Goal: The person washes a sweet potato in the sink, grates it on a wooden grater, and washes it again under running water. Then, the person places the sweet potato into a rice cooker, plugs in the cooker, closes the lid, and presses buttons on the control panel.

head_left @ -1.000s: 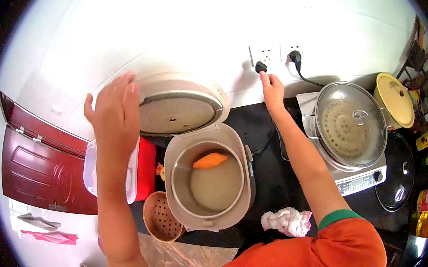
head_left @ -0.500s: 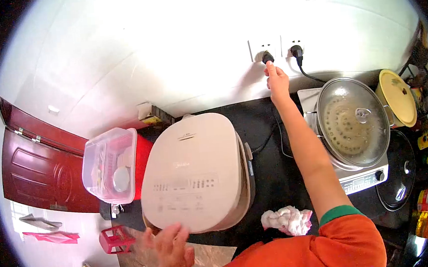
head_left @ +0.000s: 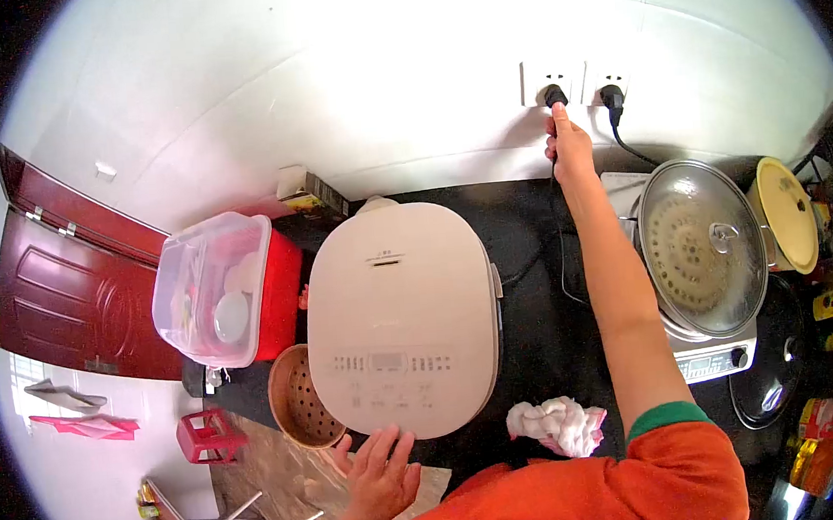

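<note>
The white rice cooker (head_left: 401, 309) stands on the black counter with its lid down, so its inside is hidden. At the lid's front edge is my left hand (head_left: 381, 470), fingers spread and holding nothing. My right hand (head_left: 571, 145) reaches to the wall and grips a black plug (head_left: 555, 96), which sits at the left socket (head_left: 541, 75). Its cord hangs down behind my forearm. A second black plug (head_left: 612, 97) is in the right socket, beside my hand.
A steel pot with a glass lid (head_left: 704, 250) sits on an induction cooker (head_left: 713, 363). Right of it is a yellow-lidded pot (head_left: 784, 215). A brown perforated basket (head_left: 301, 398), a red and clear bin (head_left: 279, 294) and a crumpled cloth (head_left: 559, 426) lie around the cooker.
The rice cooker's lid has come down from open to closed. My left hand went from behind the lid to its front edge. The plug in my right hand has moved up to the socket.
</note>
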`<state>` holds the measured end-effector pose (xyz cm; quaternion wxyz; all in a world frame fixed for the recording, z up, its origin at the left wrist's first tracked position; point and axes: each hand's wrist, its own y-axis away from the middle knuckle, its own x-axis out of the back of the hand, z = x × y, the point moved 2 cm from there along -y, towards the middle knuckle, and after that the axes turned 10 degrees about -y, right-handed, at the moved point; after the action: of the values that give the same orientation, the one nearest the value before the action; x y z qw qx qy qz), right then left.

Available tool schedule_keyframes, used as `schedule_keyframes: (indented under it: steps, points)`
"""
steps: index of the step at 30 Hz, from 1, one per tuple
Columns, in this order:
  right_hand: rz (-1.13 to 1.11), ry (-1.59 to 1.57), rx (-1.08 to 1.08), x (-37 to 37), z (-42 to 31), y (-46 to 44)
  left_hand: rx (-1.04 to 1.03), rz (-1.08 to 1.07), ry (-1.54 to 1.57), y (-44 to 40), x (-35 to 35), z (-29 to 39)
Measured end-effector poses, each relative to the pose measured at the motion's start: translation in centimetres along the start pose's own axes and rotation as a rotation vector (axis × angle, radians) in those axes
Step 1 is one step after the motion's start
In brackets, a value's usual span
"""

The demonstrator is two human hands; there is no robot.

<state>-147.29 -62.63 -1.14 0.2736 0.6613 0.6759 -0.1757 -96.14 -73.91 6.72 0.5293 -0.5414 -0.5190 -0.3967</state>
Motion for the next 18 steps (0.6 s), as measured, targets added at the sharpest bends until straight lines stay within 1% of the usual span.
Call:
schedule_keyframes:
  steps: [7, 10, 15, 17, 18]
  points:
    - [-0.006, 0.071, 0.062, 0.2, 0.4, -1.0, 0.015, 0.022, 0.014, 0.2, -0.9, 0.1]
    - [0.013, 0.091, 0.051, 0.5, 0.7, -1.5, 0.006, 0.029, 0.014, 0.1, -1.0, 0.2]
    - [0.091, 0.264, 0.013, 0.4, 0.0, -1.0, -0.005, 0.094, 0.004, 0.5, -2.1, 0.1]
    - [0.087, 0.248, 0.011, 1.0, 0.7, -2.0, 0.015, 0.073, -0.007, 0.3, -1.6, 0.3]
    - [0.126, 0.244, -0.010, 0.9, 0.7, -1.9, 0.023, 0.086, 0.002, 0.3, -1.5, 0.4]
